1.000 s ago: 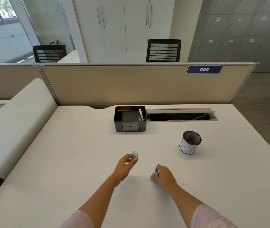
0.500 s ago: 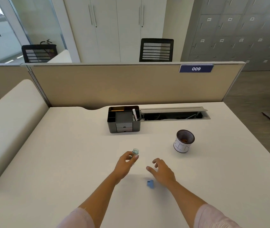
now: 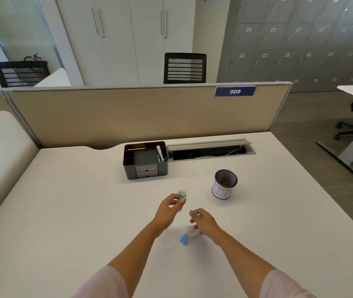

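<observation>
On the desk (image 3: 85, 211), left hand (image 3: 168, 211) grips small bottle (image 3: 181, 195); blue cap (image 3: 184, 240) lies nearby.

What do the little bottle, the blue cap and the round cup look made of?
Little bottle: clear glass or plastic, see-through with a bluish tint. Blue cap: probably plastic, matte solid colour, though blurred. Round cup: dark wire mesh, likely metal, with a white paper wrap.

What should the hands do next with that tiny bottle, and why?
Probably the left hand should carry the tiny bottle toward the mesh cup, perhaps to tip it in. The bottle is uncapped in that hand's grip, the blue cap lies loose on the desk, and the right hand hovers open, holding nothing.
</observation>
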A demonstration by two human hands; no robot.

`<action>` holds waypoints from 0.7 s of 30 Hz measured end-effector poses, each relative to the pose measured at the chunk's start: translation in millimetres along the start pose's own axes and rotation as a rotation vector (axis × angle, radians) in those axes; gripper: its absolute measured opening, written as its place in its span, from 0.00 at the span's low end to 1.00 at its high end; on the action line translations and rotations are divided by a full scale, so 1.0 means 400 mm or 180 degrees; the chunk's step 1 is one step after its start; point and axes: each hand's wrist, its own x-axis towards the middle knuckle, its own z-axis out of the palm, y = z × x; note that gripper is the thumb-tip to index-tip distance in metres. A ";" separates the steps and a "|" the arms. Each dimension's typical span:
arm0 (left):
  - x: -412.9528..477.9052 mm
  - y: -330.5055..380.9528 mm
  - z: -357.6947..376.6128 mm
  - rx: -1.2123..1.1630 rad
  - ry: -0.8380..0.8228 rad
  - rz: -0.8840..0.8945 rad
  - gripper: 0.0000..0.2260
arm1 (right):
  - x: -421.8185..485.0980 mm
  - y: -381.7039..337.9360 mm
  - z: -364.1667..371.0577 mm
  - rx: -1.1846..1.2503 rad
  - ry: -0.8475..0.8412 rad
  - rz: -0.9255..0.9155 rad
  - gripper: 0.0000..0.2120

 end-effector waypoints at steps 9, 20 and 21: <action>0.078 0.125 0.077 -0.0128 -0.0287 0.0508 0.17 | -0.006 -0.139 -0.076 0.2811 -0.0882 0.0170 0.18; 0.191 0.160 0.156 0.1233 -0.0738 0.0495 0.28 | 0.041 -0.183 -0.301 0.2916 0.0615 -0.0122 0.11; 0.198 0.149 0.160 0.1483 -0.0795 0.0527 0.28 | 0.052 -0.177 -0.319 0.2704 0.0861 -0.0123 0.11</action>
